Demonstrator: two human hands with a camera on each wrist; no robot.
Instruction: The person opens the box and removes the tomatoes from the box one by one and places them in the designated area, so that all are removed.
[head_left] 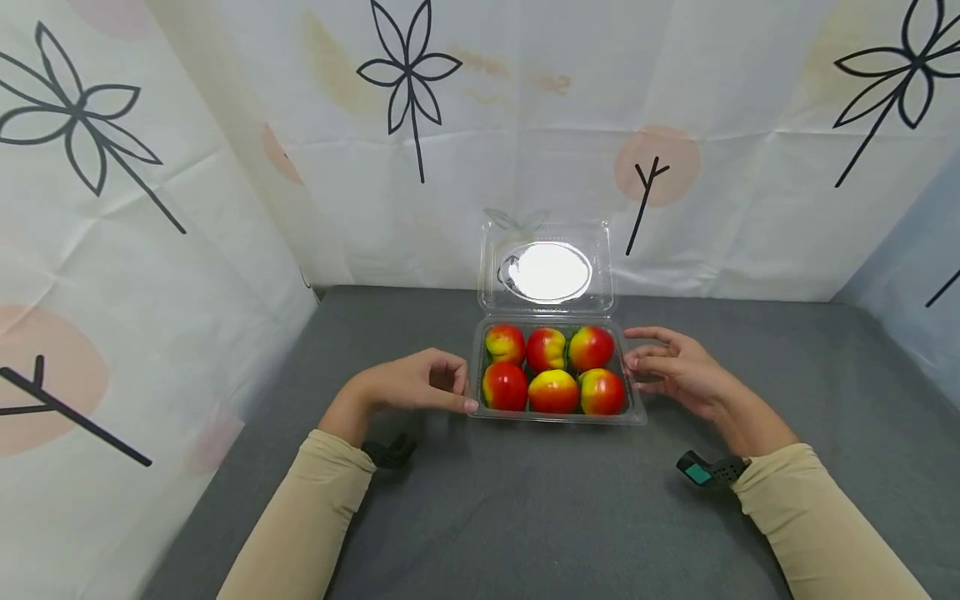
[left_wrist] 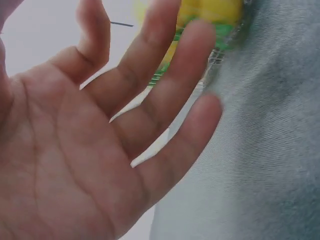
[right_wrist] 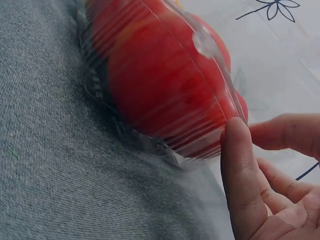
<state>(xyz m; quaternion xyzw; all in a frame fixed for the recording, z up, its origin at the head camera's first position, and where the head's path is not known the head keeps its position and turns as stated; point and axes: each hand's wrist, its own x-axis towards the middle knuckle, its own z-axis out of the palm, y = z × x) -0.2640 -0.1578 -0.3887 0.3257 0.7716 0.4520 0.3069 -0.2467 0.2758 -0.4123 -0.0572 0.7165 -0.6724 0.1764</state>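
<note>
Six red-and-yellow peaches (head_left: pixel 553 371) sit in two rows of three inside a clear plastic clamshell box (head_left: pixel 633 414), which stands on the grey worktop (head_left: pixel 525 517) near the middle of its far edge. The box's lid (head_left: pixel 547 268) is swung back and stands upright behind the fruit, close to the patterned cloth backdrop (head_left: pixel 225 167).

The left hand (head_left: pixel 420 382) rests on the worktop at the box's left side, its fingers loosely bent and spread, holding nothing; the thumb tip lies against the box's near-left corner. In the left wrist view the palm (left_wrist: pixel 65 165) is turned to the camera with the fingers (left_wrist: pixel 165 120) apart, the box blurred beyond them.

The right hand (head_left: pixel 675 367) lies at the box's right side, fingers relaxed and parted, the fingertips at or just beside the plastic wall; whether they touch it I cannot tell. In the right wrist view the thumb (right_wrist: pixel 240 175) reaches up beside the ribbed wall, with a red peach (right_wrist: pixel 160 85) behind it.

Both forearms wear beige sleeves (head_left: pixel 307 517).
</note>
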